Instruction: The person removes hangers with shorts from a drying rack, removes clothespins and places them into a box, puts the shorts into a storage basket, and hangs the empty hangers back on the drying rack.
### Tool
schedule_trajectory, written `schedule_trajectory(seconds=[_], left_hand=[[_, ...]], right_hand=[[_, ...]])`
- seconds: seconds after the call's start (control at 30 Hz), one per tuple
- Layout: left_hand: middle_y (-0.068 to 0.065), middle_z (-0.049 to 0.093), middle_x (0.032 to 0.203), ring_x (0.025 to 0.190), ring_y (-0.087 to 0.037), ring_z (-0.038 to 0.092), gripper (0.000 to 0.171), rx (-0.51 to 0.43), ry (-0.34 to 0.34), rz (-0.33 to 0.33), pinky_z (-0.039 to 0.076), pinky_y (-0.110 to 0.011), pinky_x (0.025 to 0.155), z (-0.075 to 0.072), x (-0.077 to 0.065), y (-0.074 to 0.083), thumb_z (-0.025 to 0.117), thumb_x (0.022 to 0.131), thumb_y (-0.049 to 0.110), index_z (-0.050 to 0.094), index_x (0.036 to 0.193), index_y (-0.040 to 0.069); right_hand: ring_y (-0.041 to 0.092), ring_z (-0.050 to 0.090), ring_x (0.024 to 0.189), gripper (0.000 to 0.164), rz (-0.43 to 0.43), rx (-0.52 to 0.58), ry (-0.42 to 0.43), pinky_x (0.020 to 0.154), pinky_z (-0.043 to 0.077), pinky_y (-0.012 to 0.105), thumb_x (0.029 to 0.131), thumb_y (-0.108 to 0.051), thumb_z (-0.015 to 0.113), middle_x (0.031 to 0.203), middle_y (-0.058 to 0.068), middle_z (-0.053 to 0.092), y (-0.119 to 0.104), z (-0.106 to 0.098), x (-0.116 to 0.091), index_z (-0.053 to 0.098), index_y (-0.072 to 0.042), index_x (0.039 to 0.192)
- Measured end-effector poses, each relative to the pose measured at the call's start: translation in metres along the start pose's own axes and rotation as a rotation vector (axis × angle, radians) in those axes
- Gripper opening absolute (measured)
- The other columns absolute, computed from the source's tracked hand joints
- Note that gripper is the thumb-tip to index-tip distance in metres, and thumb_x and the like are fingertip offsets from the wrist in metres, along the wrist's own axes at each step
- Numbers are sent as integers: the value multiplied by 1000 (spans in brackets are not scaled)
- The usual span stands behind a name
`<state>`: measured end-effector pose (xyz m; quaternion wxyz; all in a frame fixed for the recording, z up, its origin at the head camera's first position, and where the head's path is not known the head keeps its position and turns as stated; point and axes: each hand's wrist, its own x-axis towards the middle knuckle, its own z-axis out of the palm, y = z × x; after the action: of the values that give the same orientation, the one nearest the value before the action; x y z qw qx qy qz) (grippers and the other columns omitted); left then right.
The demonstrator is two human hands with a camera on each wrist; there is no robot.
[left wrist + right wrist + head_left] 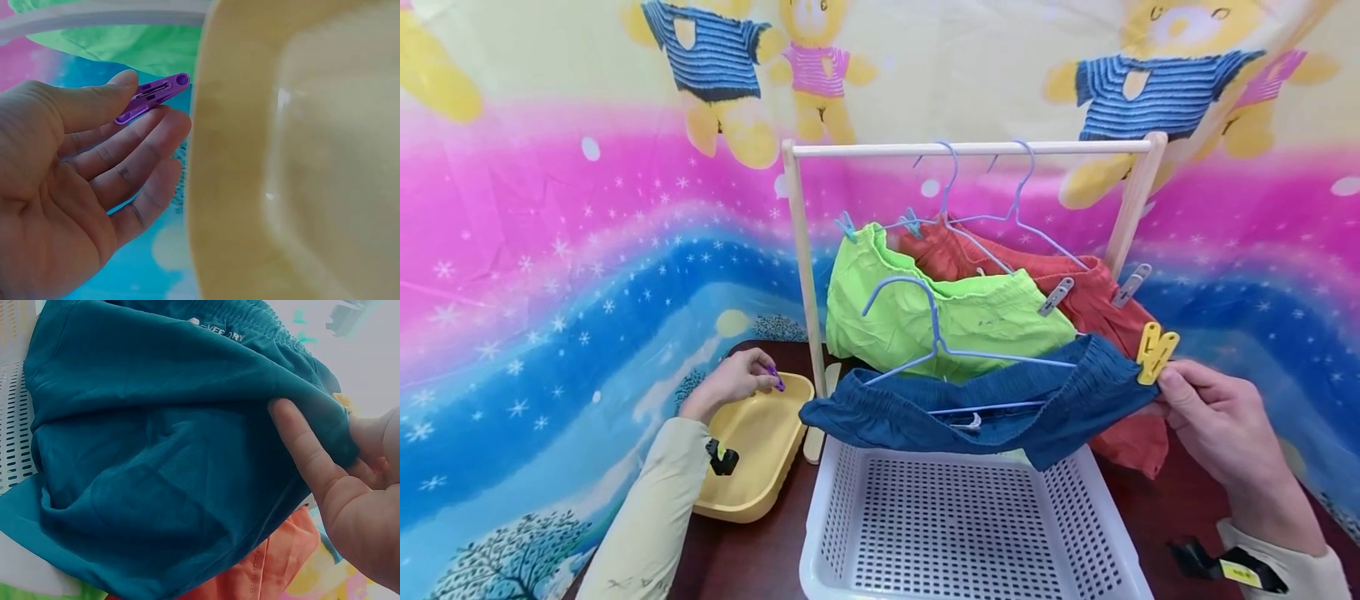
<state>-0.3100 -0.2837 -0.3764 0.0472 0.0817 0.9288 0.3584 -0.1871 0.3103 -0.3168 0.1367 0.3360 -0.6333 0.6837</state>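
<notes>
Dark blue shorts (887, 421) hang above the far end of a white plastic basket (822, 508), gripped at one waist end by a person's right hand (1221, 417), thumb and fingers pinched on the cloth beside a yellow clothespin (1157, 354), the forefinger laid along the fabric. At the far rim of a yellow tray (756, 429), the left hand (737, 382) pinches a purple clothespin (153, 97) between thumb and forefinger, its other fingers loosely bent.

Behind the blue pair, a pale wooden rack (850, 151) carries lime-green shorts (992, 312) and, deeper in, red shorts (1030, 267), both on periwinkle hangers hooked over the round rail. The blue shorts cover the lower part of the green, which in turn screen much of the red. The rack's left post stands between the left hand and the clothes.

A slim, smooth hanger (937, 337) spans the blue waistband, its hook below the rail. The waistband is gathered and puckered; the soft cloth sags in broad folds, with white lettering inside. The basket is punched with rows of small holes; the tray is glossy and round-cornered. Both rest on a dark reddish-brown desk (775, 546), before a creased backdrop (587, 208) printed with teddy bears and snowflakes.
</notes>
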Motion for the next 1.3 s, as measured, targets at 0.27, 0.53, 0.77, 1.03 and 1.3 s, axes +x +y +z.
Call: schedule_trajectory(seconds=[0.27, 0.53, 0.77, 1.03, 1.3], left_hand=[[-16, 74, 99, 92, -28, 70, 25, -15, 7, -13, 49, -28, 70, 10, 7, -16, 63, 95, 9, 58, 116, -4], [-17, 74, 100, 94, -27, 66, 21, 46, 44, -92, 44, -27, 70, 10, 5, -24, 63, 96, 13, 61, 112, 0], [-12, 75, 101, 95, -24, 60, 23, 75, 52, -164, 45, -30, 73, 8, 1, -30, 62, 96, 18, 62, 112, 1], [-16, 71, 100, 92, -31, 64, 31, 117, 34, -166, 50, -32, 72, 14, 2, -31, 68, 92, 16, 61, 114, -3], [-13, 73, 93, 82, -24, 65, 18, 90, -31, -213, 52, -31, 68, 25, 9, -35, 73, 87, 9, 66, 101, 0]], right_hand=[[14, 70, 99, 32, -23, 21, -22, 82, 56, 23, 100, 14, 31, 112, 10, 65, 0, 0, 2, 51, 20, 125], [16, 70, 97, 30, -45, 17, -23, 82, 56, 25, 100, 13, 30, 109, 11, 64, -1, 2, 4, 49, 25, 121], [14, 70, 96, 30, -39, -17, -14, 81, 56, 23, 101, 12, 31, 109, 9, 65, -2, 3, 3, 49, 24, 122], [14, 70, 97, 31, -38, -9, -18, 82, 56, 23, 101, 12, 32, 110, 10, 64, -3, 2, 3, 49, 23, 124], [15, 71, 97, 31, -47, 2, -19, 82, 56, 23, 100, 14, 31, 109, 10, 65, 0, 0, 2, 52, 20, 123]])
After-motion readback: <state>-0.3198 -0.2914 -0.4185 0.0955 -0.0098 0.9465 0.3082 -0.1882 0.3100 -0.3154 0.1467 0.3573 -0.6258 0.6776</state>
